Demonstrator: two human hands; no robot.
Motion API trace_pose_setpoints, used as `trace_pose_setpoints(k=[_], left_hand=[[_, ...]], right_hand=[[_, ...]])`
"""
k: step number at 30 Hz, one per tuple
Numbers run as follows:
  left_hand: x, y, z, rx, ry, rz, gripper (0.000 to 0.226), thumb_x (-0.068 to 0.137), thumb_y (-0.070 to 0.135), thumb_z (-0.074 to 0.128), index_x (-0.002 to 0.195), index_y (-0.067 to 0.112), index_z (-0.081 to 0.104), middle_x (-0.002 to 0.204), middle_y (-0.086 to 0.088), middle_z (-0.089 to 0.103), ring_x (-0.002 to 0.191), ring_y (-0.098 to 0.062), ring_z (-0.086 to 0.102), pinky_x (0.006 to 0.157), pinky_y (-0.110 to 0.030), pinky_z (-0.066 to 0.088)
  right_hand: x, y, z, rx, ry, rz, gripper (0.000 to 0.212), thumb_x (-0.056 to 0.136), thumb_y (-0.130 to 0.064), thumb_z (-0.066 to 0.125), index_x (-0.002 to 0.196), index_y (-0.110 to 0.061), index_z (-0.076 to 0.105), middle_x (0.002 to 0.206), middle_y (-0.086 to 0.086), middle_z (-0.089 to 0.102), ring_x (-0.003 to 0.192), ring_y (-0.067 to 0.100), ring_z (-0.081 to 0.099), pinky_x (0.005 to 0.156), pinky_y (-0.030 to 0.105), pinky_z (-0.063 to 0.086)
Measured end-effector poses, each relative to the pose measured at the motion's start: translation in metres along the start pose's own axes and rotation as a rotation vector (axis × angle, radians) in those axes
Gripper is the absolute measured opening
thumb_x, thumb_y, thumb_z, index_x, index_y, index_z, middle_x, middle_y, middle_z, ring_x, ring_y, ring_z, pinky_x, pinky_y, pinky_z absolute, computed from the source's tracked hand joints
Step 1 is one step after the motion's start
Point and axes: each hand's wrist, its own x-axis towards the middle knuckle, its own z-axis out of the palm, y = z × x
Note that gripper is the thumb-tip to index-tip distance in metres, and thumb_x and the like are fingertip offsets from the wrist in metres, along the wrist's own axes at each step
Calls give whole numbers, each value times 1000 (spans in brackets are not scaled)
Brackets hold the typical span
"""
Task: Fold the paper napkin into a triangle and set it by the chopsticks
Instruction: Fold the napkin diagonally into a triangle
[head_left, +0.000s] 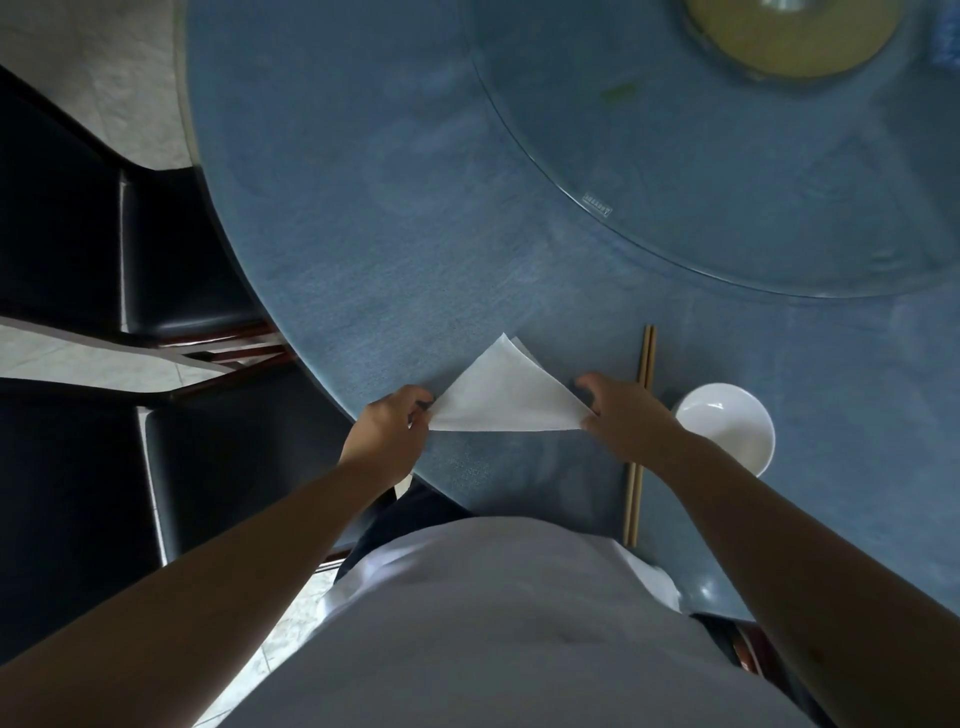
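Table (363, 218) in blue fills the view, with a glass turntable (727, 182) farther back. Bowl (727, 421) sits right of the chopsticks (648, 353). Napkin (506, 397), already a triangle, lies left of them, its 2 layers slightly offset at the apex. Left hand (389, 431) and right hand (623, 415) each pinch 1 base corner. Folding looks done; next, likely sliding it beside the chopsticks and letting go.
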Motion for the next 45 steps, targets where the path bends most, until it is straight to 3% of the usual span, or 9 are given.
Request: trace_pose_setpoints(k=[7, 16, 21, 27, 32, 35, 39, 43, 45], left_hand=[[-2, 4, -1, 0, 20, 40, 28, 92, 24, 57, 120, 23, 58, 98, 9, 61, 87, -10, 58, 78, -29, 50], [8, 25, 6, 80, 80, 27, 27, 91, 34, 57, 118, 27, 58, 101, 12, 63, 94, -12, 59, 80, -35, 52], [18, 30, 5, 101, 40, -45, 19, 90, 29, 53, 107, 31, 62, 94, 11, 63, 86, -16, 61, 71, -33, 53], [15, 24, 2, 68, 23, 1, 14, 93, 25, 55, 103, 27, 64, 91, 9, 65, 77, -10, 61, 67, -31, 53], [13, 26, 2, 41, 43, 17, 16, 94, 25, 55, 107, 24, 64, 92, 9, 63, 84, -13, 60, 71, -32, 52], [11, 31, 3, 106, 117, 34, 24, 93, 27, 56, 114, 19, 62, 106, 1, 62, 98, -20, 58, 83, -40, 51], [3, 35, 11, 403, 209, 251, 42, 88, 36, 57, 127, 19, 53, 128, -5, 54, 117, -29, 46, 95, -48, 38], [-1, 48, 30, 570, 29, 639, 60, 87, 37, 54, 140, 11, 43, 147, -7, 46, 136, -28, 39, 101, -47, 37], [-3, 47, 40, 689, -86, 716, 67, 92, 42, 42, 148, 6, 33, 155, -11, 35, 144, -27, 28, 111, -46, 32]], right_hand=[[-4, -4, -1, -130, 51, 13, 50, 80, -33, 61, 125, -22, 40, 103, 4, 62, 96, 30, 60, 73, 37, 46], [-6, -29, 11, -141, 186, 135, 15, 85, -40, 51, 88, -25, 52, 81, -1, 59, 68, 22, 53, 61, 31, 39], [-2, -29, 14, -143, 188, 147, 20, 92, -33, 44, 93, -24, 62, 86, 3, 64, 70, 24, 56, 63, 31, 43], [-7, -28, 6, -112, 155, 140, 16, 83, -26, 41, 75, -22, 54, 74, 2, 58, 65, 24, 54, 61, 30, 43], [-12, -25, 3, -95, 138, 164, 17, 82, -26, 42, 76, -19, 57, 81, 7, 63, 72, 30, 58, 65, 34, 47], [-10, -25, 6, -72, 175, 180, 17, 84, -37, 44, 81, -23, 53, 81, 1, 60, 71, 27, 55, 65, 34, 44], [-14, -24, 19, -71, 425, 43, 23, 85, -41, 52, 99, -23, 53, 94, 1, 59, 87, 29, 56, 72, 37, 42], [-17, -41, 47, -243, 476, -263, 47, 80, -40, 58, 120, -15, 53, 120, 6, 60, 108, 31, 56, 85, 42, 44], [-15, -47, 60, -260, 430, -324, 58, 82, -41, 55, 130, -7, 53, 135, 12, 55, 122, 31, 52, 93, 43, 43]])
